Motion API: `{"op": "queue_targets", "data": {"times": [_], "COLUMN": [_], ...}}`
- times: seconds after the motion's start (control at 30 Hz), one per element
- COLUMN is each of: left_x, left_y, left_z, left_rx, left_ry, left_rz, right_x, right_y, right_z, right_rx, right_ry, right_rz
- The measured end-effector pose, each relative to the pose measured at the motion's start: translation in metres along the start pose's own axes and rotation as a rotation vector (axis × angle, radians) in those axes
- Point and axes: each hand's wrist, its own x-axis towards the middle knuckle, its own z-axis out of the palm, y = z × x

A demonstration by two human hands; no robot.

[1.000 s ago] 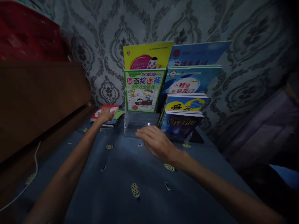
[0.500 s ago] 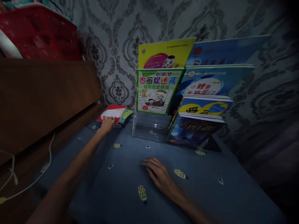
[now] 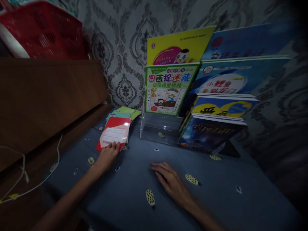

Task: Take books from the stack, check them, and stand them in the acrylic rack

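Red booklet (image 3: 113, 134) has slid away from the wall, off its stack beside the clear stand (image 3: 160, 129), under your left hand's (image 3: 107, 156) flat fingertips, while your right hand (image 3: 172, 183) rests open on the bed (image 3: 216, 195).

Beyond the fingers of both hands, a clear acrylic display rack (image 3: 160, 130) stands on the blue patterned bedcover (image 3: 134, 179) against the grey damask wallpaper (image 3: 125, 41). Its tiers carry a green picture book (image 3: 168, 89) with a yellow book (image 3: 178, 46) behind it. Further right stand a dark blue book (image 3: 207, 134), a yellow-and-blue book (image 3: 221, 107) and two large blue books (image 3: 240, 77). Left of the left-hand fingers runs a brown wooden headboard (image 3: 48, 96), with a red basket (image 3: 45, 30) above it and a white cable (image 3: 36, 183) hanging below.
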Motion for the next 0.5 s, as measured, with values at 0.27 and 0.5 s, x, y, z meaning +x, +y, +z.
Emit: {"op": "queue_targets", "data": {"times": [0.27,0.5], "left_x": [-0.1,-0.068], "left_y": [0.045,0.001], "left_z": [0.011,-0.031], "left_rx": [-0.005,-0.528], "left_ry": [-0.121,-0.095], "left_rz": [0.203,0.255], "right_x": [-0.002,0.002], "right_y": [0.006,-0.002], "right_z": [0.004,0.0], "right_rx": [0.013,0.005], "right_ry": [0.003,-0.027], "right_rz": [0.015,0.038]}}
